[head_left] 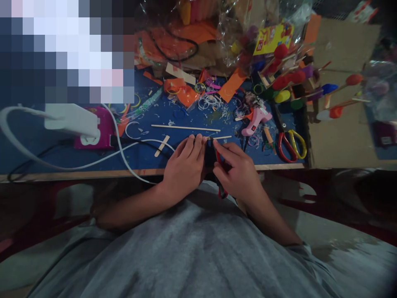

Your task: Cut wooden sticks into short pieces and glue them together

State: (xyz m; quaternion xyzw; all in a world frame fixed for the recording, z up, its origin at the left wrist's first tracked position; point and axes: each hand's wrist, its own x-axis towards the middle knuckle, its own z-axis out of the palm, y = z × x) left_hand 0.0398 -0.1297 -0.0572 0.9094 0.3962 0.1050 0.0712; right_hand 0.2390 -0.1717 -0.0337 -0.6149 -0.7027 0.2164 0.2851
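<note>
My left hand [186,163] is at the table's near edge, fingers pressed together, holding one end of a short thin wooden stick [225,137]. In my closed right hand [238,167] is a red-and-black handled tool [222,191]; its dark front part meets the stick by my left fingertips. The fingers hide much of this tool, so its exact kind is unclear. A longer thin wooden stick [186,128] lies just beyond both hands. Left of my left hand rests a flat craft stick [162,146].
Scissors [288,145] with red and yellow handles and a pink glue gun [257,120] lie to the right. A magenta power adapter [94,124] with a white charger [71,120] and looping cables is at left. Scraps, painted sticks and cardboard [344,136] surround the blue table [139,157].
</note>
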